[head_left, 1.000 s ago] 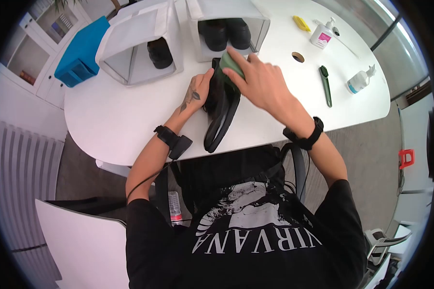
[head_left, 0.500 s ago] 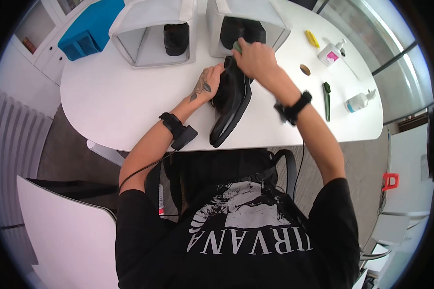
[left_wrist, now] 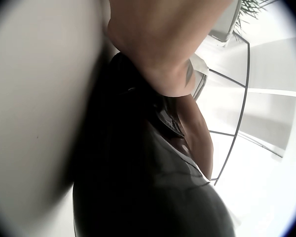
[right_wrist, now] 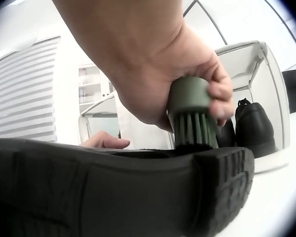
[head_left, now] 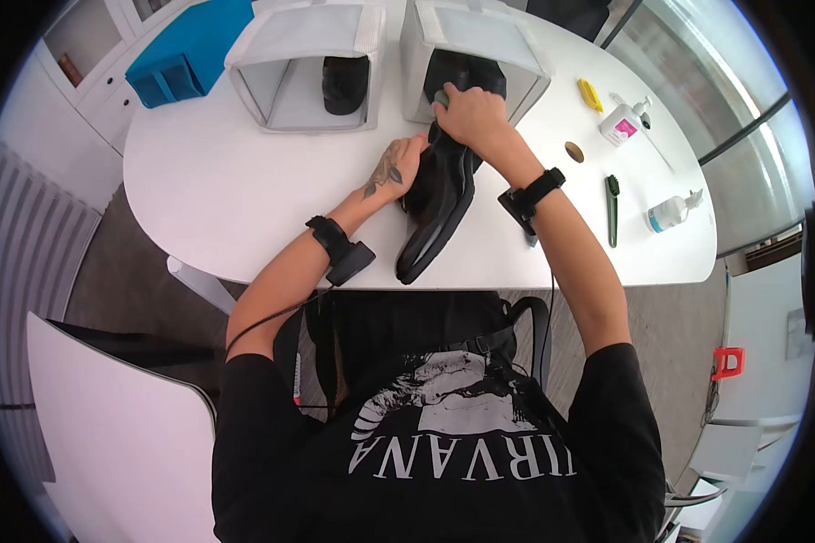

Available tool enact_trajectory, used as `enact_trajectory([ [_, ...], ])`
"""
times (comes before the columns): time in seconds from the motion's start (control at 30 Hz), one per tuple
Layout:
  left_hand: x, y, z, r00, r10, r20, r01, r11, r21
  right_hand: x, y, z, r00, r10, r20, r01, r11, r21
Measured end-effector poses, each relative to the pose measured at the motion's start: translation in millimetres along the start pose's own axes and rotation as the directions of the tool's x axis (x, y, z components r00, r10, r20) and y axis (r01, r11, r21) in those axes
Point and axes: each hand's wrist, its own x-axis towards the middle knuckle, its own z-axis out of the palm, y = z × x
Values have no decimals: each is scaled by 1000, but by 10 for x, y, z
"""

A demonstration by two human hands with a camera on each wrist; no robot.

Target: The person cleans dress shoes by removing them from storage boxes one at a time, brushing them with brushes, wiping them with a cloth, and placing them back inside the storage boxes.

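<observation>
On the white table a black leather shoe lies tipped on its side, toe toward the person, its sole facing the right wrist camera. My left hand grips the shoe near its opening from the left. Curled round a green brush, my right hand holds it at the heel end. The bristles point down and meet the shoe's edge just by the heel in the right wrist view. From the head only a bit of the brush shows under the fingers. The dark upper fills the lower left wrist view.
Two white open-fronted boxes stand behind the hands, the left box and the right box, with black shoes inside. To the right lie a green handled brush, a pump bottle, a spray bottle and a yellow object.
My right hand has moved with the green brush from the shoe's side toward its heel end, hiding most of the brush. My left hand keeps its grip; the head view has shifted.
</observation>
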Motion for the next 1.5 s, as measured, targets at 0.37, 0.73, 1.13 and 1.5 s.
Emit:
enact_trajectory([
  [0.37,-47,-20,51,979,182,-96,-168,976,135,215,224,219,968,-129,216,83,974,210],
  [0.73,-57,-24,-5,982,188,15,-184,936,300,519,226,526,974,112,195,-146,975,166],
  [1.13,-51,-56,19,982,191,-6,-184,950,251,46,-41,141,997,24,68,-41,966,255],
  [1.5,-73,13,-22,975,222,-7,-211,937,278,131,-73,225,991,40,125,-57,989,137],
])
